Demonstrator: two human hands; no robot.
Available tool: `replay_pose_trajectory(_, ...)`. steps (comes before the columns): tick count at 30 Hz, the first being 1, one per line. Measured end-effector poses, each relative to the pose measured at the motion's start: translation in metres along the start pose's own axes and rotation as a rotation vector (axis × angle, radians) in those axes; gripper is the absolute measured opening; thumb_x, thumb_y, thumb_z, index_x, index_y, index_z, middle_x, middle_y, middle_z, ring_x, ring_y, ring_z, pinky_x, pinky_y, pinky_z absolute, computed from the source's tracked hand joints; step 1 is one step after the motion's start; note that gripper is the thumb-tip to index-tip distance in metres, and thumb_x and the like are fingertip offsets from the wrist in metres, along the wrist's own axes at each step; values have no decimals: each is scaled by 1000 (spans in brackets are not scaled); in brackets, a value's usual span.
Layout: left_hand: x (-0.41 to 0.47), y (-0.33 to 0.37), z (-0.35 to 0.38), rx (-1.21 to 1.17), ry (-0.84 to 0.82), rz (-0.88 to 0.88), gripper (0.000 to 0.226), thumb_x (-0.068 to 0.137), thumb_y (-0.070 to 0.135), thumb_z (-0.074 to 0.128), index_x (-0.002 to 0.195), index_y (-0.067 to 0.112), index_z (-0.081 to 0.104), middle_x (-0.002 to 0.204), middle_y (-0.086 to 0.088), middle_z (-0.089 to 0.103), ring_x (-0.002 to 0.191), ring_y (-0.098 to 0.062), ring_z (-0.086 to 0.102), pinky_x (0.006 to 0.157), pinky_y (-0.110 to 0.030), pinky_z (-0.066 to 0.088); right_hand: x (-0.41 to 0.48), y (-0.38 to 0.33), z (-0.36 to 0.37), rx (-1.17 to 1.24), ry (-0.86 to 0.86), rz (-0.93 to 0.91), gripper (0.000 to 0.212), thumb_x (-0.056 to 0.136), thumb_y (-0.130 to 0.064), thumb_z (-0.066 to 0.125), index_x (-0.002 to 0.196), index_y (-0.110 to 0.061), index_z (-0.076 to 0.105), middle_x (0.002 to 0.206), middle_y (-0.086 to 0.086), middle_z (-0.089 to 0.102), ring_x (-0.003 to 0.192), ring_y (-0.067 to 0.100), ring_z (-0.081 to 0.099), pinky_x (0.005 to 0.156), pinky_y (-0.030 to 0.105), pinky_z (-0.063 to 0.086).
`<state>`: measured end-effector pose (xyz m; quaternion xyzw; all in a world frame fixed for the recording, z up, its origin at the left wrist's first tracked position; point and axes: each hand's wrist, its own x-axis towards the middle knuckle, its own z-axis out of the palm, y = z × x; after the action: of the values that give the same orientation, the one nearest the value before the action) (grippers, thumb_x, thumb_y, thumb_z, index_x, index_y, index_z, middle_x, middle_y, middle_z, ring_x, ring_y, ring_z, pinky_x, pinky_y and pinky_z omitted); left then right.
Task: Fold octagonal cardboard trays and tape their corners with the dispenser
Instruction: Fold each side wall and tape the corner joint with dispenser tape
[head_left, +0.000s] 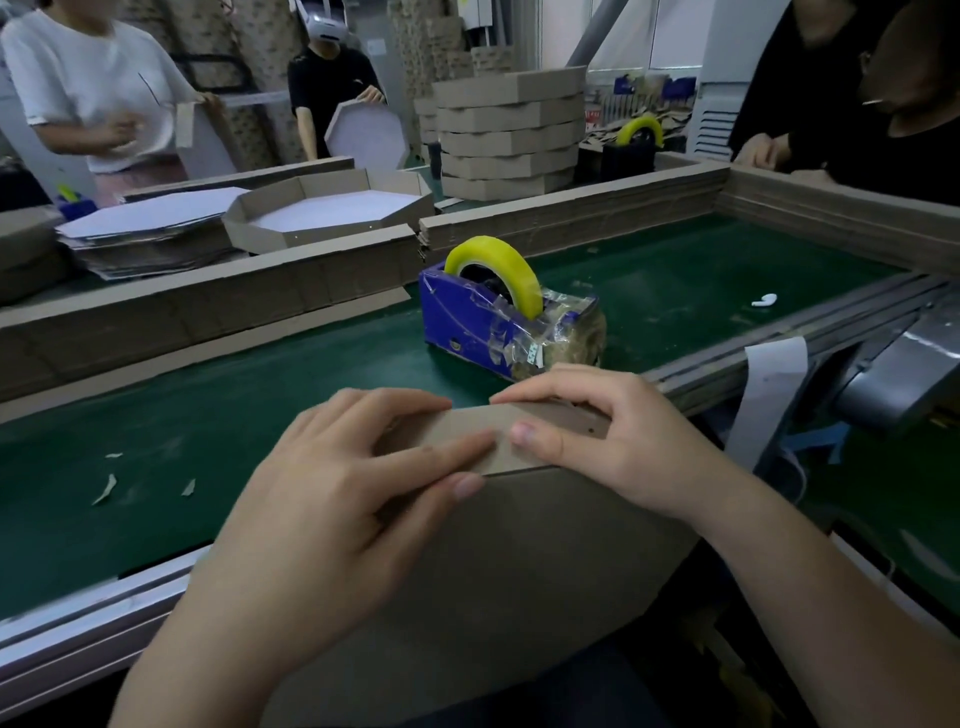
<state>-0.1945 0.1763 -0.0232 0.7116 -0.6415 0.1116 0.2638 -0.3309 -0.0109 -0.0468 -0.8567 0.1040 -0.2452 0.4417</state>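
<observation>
At the near edge of the dark green conveyor belt (208, 415), a brown octagonal cardboard tray (519, 561) stands tilted up on edge with its plain underside towards the camera and one folded side wall at the top. The left hand (337, 478) lies fairly flat and spread on that wall, its fingers pressing the cardboard and the uppermost ones running along the top rim. The right hand (597, 436) pinches the same wall from the other side of the corner, thumb on the outer face and fingers curled over the rim. Just beyond the hands, a blue tape dispenser (467, 317) carrying a yellow tape roll (498, 260) sits on the belt, its front wrapped in loose clear tape. A small white earbud-shaped object (763, 300) lies further right, and pale cardboard scraps (104, 488) lie to the left. Behind a low cardboard barrier (208, 312) are a folded open tray with a white floor (327, 218), a pile of flat white-faced blanks (150, 228) and a tall stack of finished trays (509, 135).
</observation>
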Motion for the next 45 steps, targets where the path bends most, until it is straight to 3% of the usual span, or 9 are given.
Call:
replay_pose_trajectory(9, 13, -2, 13, 50, -38, 49, 38, 93, 47, 45, 119, 33, 69, 112, 2, 63, 94, -23, 59, 72, -44, 51, 1, 14, -15, 252, 18, 156, 22, 76, -32, 66, 94, -23, 75, 89, 7, 72, 79, 14, 64, 66, 18, 47)
replay_pose_trajectory(20, 10, -5, 6, 65, -14, 79, 39, 96, 45, 42, 122, 31, 67, 116, -1, 63, 96, -26, 60, 72, -46, 51, -3, 9, -4, 94, 133, -9, 19, 85, -32, 59, 97, -24, 73, 93, -14, 71, 93, 3, 64, 75, 9, 44)
replay_pose_trajectory(28, 13, -3, 4, 109, -106, 9, 40, 94, 49, 39, 125, 39, 64, 114, 4, 62, 96, -21, 60, 82, -44, 51, 0, 16, 0, 116, 111, 27, 15, 94, -18, 60, 101, -19, 73, 96, -11, 71, 97, 2, 62, 79, 11, 43)
replay_pose_trajectory(30, 17, -2, 5, 161, -119, 25, 40, 94, 48, 39, 124, 40, 64, 112, 4, 63, 95, -19, 60, 92, -44, 48, 2, 17, -1, 103, 87, 30, 16, 94, -25, 60, 102, -20, 73, 96, -13, 70, 97, 1, 62, 79, 10, 43)
replay_pose_trajectory(33, 23, 0, 9, 136, -129, 4, 42, 94, 47, 37, 124, 38, 64, 112, 2, 63, 98, -20, 60, 81, -36, 51, 11, 19, -13, 84, 29, 64, 26, 87, -39, 55, 100, -26, 72, 94, -16, 70, 93, -3, 62, 78, 11, 44)
replay_pose_trajectory(36, 23, -3, 10, 105, -122, -25, 43, 94, 48, 35, 125, 38, 64, 114, 2, 62, 100, -20, 60, 78, -36, 51, 42, 33, -41, 12, 297, 96, 18, 94, -38, 53, 92, -31, 69, 92, -13, 64, 79, -8, 56, 78, 23, 42)
replay_pose_trajectory(38, 24, -5, 10, 96, -117, -26, 44, 94, 49, 34, 126, 39, 63, 115, 4, 62, 102, -19, 59, 80, -36, 51, 72, 42, -63, -146, 375, 202, 19, 96, -36, 52, 93, -30, 69, 99, -12, 57, 87, -2, 53, 81, 29, 40)
replay_pose_trajectory(41, 23, -6, 10, 66, -110, -50, 45, 93, 52, 33, 125, 42, 63, 115, 8, 61, 103, -16, 58, 82, -37, 50, 104, 60, -80, -237, 119, 431, 28, 98, -43, 48, 88, -30, 70, 105, -12, 57, 80, 11, 49, 68, 29, 39)
replay_pose_trajectory(45, 23, -11, 10, 39, -99, -81, 46, 92, 53, 32, 124, 43, 63, 114, 9, 61, 104, -15, 58, 84, -37, 50, 107, 66, -85, 5, -18, 554, 18, 90, -33, 62, 80, -25, 75, 98, 1, 62, 68, 14, 38, 56, 26, 32)
